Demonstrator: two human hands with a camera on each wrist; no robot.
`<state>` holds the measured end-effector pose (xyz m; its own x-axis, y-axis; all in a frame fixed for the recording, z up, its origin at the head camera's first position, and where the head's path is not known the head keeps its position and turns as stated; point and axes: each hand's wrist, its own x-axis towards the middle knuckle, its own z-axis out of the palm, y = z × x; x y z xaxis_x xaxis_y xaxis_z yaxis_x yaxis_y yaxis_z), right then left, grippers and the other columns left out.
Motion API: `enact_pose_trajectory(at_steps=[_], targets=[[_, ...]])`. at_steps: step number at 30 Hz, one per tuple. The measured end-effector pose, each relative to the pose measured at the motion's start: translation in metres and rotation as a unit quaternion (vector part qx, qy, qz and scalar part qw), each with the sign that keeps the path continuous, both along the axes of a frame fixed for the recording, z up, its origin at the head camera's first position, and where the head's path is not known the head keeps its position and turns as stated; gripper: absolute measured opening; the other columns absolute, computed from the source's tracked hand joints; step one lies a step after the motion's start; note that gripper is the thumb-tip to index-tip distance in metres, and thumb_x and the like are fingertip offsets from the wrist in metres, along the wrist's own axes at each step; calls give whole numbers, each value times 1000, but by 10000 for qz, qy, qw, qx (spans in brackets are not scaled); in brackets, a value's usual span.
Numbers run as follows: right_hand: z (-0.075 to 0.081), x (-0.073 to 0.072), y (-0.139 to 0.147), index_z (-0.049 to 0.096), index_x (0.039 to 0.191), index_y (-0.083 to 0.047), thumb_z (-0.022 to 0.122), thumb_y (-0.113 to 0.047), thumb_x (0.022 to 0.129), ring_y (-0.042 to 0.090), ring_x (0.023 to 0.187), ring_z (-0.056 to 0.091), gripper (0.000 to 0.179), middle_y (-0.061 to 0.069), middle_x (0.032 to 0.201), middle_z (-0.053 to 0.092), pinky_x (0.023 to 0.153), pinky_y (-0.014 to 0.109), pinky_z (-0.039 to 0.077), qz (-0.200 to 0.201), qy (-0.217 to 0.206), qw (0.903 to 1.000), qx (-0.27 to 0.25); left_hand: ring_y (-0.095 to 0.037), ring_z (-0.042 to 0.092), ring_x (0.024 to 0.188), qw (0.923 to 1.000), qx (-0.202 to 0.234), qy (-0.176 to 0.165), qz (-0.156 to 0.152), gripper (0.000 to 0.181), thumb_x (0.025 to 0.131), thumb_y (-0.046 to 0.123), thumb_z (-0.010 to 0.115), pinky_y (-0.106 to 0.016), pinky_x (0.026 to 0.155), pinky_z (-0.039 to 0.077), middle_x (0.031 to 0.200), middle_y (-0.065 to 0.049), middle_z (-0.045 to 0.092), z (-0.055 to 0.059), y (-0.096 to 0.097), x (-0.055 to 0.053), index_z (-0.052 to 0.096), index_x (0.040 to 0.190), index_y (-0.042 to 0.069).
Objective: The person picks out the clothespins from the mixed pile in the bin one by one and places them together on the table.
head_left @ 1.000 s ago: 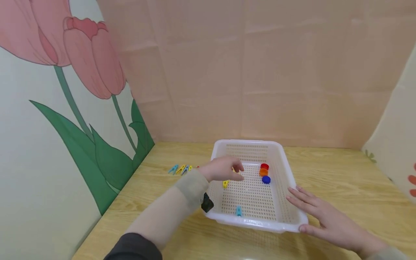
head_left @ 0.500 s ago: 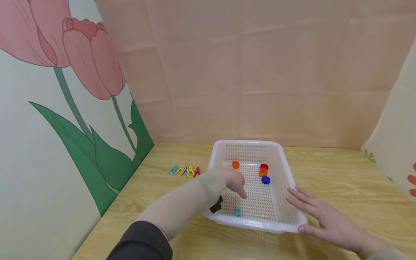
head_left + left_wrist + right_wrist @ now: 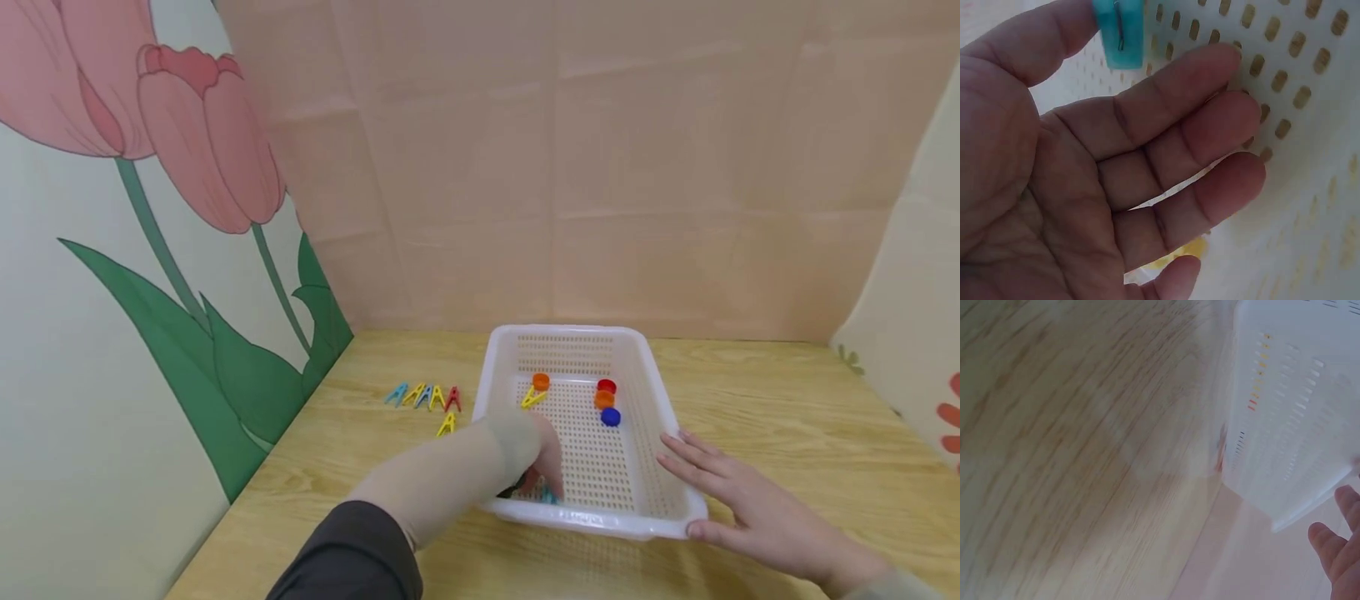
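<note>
My left hand (image 3: 546,454) reaches down into the near left part of a white perforated plastic basket (image 3: 660,392). In the left wrist view its fingers (image 3: 1191,137) are extended, and the thumb tip is right at a teal clothespin (image 3: 1124,37), which lies against the basket's perforated surface. In the head view the hand partly covers that clothespin (image 3: 549,497). At the basket's near right corner my right hand (image 3: 757,508) rests on the rim, fingers straight. A yellow clothespin (image 3: 533,397) and an orange bottle cap (image 3: 541,382) lie at the basket's left; part of another yellow thing (image 3: 1182,253) shows behind the left fingers.
On the basket's right side lie a red cap (image 3: 606,386), an orange cap (image 3: 604,401) and a blue cap (image 3: 611,417). Several clothespins (image 3: 437,397) form a row on the wooden table left of the basket, with a yellow clothespin (image 3: 447,424) below them.
My left hand has moved toward the basket's near side, down to the teal clothespin. The yellow clothespin under the table row has come out from behind the arm. The right hand stays put.
</note>
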<state>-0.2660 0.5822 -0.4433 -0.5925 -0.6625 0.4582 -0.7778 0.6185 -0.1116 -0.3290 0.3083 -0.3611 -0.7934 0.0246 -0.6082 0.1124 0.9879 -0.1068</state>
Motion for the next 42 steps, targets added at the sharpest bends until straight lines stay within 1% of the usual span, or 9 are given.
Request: enact_pose_trajectory(at_steps=[3,5,9,12,16,21,29,36,42], targets=[[0,0,-1,48,142,-14,82,-37,72,14,144,18,81,9,151,38,106,8,6,8,26,10000,0,-14,58,73,9999,100,-24,-1,31,77,47,77,-32,73,46,79,3,68,-7,1,-2,76,80,16],[1,0,-1,48,142,-14,83,-37,72,15,144,20,82,10,150,39,106,9,7,47,78,9999,-63,-14,57,74,9997,79,3,-223,28,77,45,78,-32,74,45,80,4,67,-13,1,-7,74,79,18],[2,0,-2,49,141,-12,83,-36,71,17,144,22,81,12,149,40,107,9,8,148,141,9996,-194,-13,53,75,9944,120,105,-1045,29,77,48,77,-31,75,42,79,4,62,-27,1,-22,69,82,21],[3,1,-3,50,141,-12,83,-34,71,17,144,21,81,12,149,40,106,9,8,161,114,9995,-234,-11,52,78,9825,316,227,-1821,31,81,51,72,-30,80,42,83,6,61,-37,1,-32,69,92,22],[3,1,-3,49,141,-11,83,-34,72,16,144,20,81,12,149,40,107,9,8,157,76,9996,-209,-9,53,82,9705,808,431,-2230,28,85,49,68,-29,83,43,88,9,62,-45,4,-41,68,93,23],[2,1,-3,49,141,-11,83,-35,72,17,144,21,80,13,149,40,107,10,8,184,109,9996,-209,-9,52,75,9667,1319,648,-2094,23,86,44,69,-27,72,41,79,9,61,-50,6,-46,64,79,22],[1,2,-2,49,141,-14,83,-35,72,13,144,18,80,9,150,39,106,8,7,-22,28,10000,-37,-8,54,75,9654,1738,952,-1696,16,85,37,73,-24,71,43,79,11,61,-60,7,-55,66,82,24],[-1,1,-2,50,141,-12,83,-34,72,16,144,20,80,11,149,39,107,9,8,66,27,9999,-153,-8,55,81,9733,1286,791,-1726,27,78,39,79,-27,74,45,86,10,60,-51,1,-56,63,93,24],[-2,1,-3,50,140,-11,83,-35,71,17,144,21,80,13,148,40,107,10,8,168,120,9994,-268,-10,55,90,9820,946,584,-1524,39,71,36,85,-34,84,47,95,9,61,-60,-2,-67,60,99,26]])
